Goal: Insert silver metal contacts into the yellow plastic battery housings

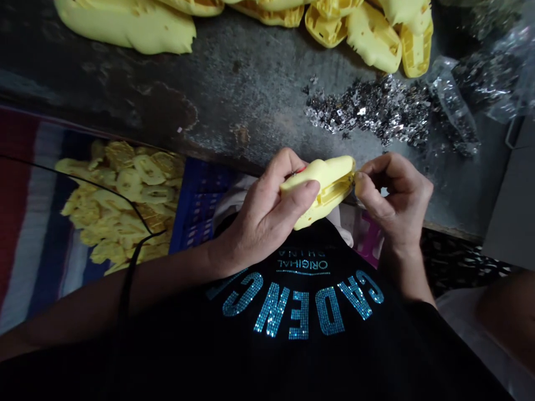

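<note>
My left hand (267,217) is closed around a yellow plastic shell (330,175), its hollow, ribbed side turned toward my right. The thumb presses along the near side of the shell. At the shell's right end, my right hand (390,192) is pinched, thumb against forefinger. A small dark bit shows by those fingertips, too small to make out. On the bench beyond the hands lies a heap of small shiny metal clips (371,108).
Several more yellow shells (134,25) line the bench's far side. Clear plastic bags (455,100) lie at the right of the grey metal bench (234,89). Lower left, many yellow parts (125,195) are piled beside a blue crate (198,195). A black cord (104,189) crosses there.
</note>
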The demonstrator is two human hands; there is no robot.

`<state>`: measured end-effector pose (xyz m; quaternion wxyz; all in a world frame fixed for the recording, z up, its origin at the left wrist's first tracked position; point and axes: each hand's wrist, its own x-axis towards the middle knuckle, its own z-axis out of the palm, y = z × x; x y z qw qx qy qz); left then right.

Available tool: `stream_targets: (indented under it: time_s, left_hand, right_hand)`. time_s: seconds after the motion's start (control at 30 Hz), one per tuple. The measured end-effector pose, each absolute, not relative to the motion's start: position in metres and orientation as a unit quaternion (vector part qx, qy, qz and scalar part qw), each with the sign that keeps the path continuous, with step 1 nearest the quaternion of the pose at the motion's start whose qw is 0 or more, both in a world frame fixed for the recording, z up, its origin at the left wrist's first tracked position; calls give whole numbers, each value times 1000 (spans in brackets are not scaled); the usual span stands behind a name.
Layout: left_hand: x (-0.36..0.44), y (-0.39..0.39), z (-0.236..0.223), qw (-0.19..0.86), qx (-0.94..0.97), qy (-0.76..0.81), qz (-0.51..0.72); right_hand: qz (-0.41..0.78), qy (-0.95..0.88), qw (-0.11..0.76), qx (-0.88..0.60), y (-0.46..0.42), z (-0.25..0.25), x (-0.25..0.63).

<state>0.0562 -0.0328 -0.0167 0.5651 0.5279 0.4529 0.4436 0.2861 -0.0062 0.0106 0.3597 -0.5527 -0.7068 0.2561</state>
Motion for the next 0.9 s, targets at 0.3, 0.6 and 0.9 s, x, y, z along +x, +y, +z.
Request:
stream_targets:
  time_s: [0.3, 0.6, 0.9]
  left_hand:
    - [56, -32, -14, 577, 511, 456, 445]
    - [61, -26, -15, 677, 396, 445, 433]
    - [58, -33, -15, 679, 399, 425, 445]
  right_hand:
    - [261, -678, 376, -574, -11, 7, 283]
    - [17, -787, 372, -492, -29, 0, 292]
    - [103, -777, 369, -500, -26, 6, 290]
